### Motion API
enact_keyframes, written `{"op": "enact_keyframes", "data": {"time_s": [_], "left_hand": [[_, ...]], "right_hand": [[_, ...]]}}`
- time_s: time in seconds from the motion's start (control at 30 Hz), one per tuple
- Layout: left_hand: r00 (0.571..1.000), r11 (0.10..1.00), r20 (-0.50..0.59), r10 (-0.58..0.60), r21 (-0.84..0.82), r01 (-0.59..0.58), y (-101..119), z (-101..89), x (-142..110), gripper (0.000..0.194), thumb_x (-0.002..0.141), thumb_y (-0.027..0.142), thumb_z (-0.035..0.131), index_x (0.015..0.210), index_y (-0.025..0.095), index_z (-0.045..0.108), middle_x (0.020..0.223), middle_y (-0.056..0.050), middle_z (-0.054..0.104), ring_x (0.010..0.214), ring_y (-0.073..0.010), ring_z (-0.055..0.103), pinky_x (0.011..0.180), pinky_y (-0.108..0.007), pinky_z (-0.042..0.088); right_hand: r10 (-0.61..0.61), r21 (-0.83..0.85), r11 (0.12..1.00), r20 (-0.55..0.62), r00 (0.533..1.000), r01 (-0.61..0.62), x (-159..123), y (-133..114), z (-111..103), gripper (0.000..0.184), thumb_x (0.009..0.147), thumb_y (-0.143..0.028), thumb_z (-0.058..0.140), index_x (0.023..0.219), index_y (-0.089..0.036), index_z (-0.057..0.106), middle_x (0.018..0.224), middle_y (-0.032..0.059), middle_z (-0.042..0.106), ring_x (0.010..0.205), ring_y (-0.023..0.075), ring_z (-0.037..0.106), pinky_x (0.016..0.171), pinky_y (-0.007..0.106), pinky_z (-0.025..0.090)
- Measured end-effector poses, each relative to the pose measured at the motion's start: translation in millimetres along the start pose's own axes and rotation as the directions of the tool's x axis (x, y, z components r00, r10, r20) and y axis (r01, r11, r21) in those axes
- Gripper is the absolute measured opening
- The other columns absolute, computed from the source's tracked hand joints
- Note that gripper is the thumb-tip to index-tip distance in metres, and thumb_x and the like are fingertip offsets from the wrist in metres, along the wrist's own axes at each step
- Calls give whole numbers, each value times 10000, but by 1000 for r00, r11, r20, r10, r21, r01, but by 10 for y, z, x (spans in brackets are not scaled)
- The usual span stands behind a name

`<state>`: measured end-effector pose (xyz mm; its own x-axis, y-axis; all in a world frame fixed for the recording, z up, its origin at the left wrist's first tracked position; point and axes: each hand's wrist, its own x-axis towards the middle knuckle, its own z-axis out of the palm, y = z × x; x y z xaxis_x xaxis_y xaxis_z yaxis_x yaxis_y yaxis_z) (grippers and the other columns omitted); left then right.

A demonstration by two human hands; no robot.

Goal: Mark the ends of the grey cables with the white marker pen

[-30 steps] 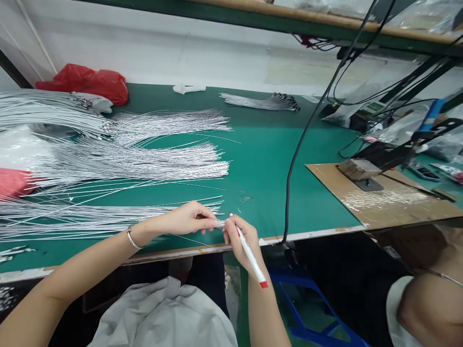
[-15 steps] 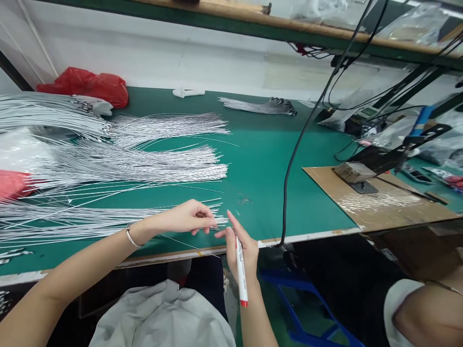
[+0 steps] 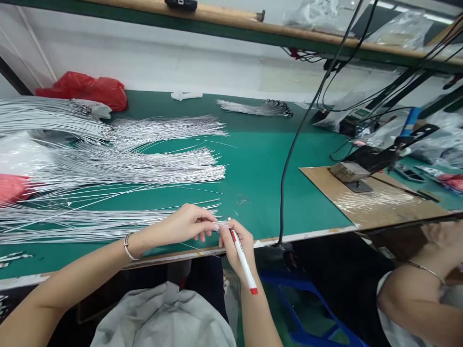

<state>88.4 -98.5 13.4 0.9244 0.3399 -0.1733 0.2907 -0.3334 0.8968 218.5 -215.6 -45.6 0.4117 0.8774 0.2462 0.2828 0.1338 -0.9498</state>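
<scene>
Surface: green table [image 3: 253, 159], its front edge pale and worn, running just below your hands. Your left hand [image 3: 190, 224] is closed in a pinch on a few thin wires [image 3: 221, 224], their tips pointing right, close to that edge. Your right hand [image 3: 237, 246] grips the marker [image 3: 246, 267], red end down toward your forearm; its fingertips meet the wires. Whether they also clamp them, you cannot tell.

Left side: long bundles [image 3: 162, 164] lie in rows, ends toward the middle. Behind them, a red bag [image 3: 90, 91] sits by the white wall [image 3: 224, 62]. A smaller bundle [image 3: 253, 108] lies at the back.

Right side: a black cable [image 3: 289, 164] hangs down to the front edge; beyond it, cardboard [image 3: 376, 200] bears a block [image 3: 349, 172].

Room: shelf [image 3: 235, 24] above; blue stool [image 3: 292, 308] below; another person [image 3: 408, 294] at right.
</scene>
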Motion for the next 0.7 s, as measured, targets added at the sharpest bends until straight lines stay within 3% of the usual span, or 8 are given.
{"op": "enact_keyframes", "data": {"time_s": [0.23,0.43,0.6,0.7], "left_hand": [[973,900,-69,222,399,-177,115,3,-49,204,897,276,521,854,169,689,733,3,642,652,-97,519,602,-192,338],[970,856,-13,244,472,-209,136,11,-72,269,943,269,438,826,186,665,634,24,587,572,-91,466,598,-205,315],[955,792,3,298,557,-249,115,45,-94,296,966,264,377,830,189,630,688,10,594,628,-111,496,623,-228,311],[939,731,-19,343,634,-254,84,67,-98,302,964,277,383,824,178,632,728,-11,578,675,-128,490,628,-239,308]], "right_hand": [[28,72,997,-16,999,-27,25,-6,16,321,890,-369,471,621,-193,482,462,-52,479,434,84,415,529,218,382],[12,13,1000,44,999,-13,32,3,-23,320,891,-382,461,638,-193,509,484,-35,511,462,102,441,545,233,394],[8,2,1000,15,1000,-8,56,0,3,354,902,-385,442,604,-200,492,460,-50,509,453,101,456,781,313,439],[30,24,999,20,999,-31,69,3,14,379,900,-400,442,581,-199,478,455,-44,505,454,103,456,687,283,439]]}}
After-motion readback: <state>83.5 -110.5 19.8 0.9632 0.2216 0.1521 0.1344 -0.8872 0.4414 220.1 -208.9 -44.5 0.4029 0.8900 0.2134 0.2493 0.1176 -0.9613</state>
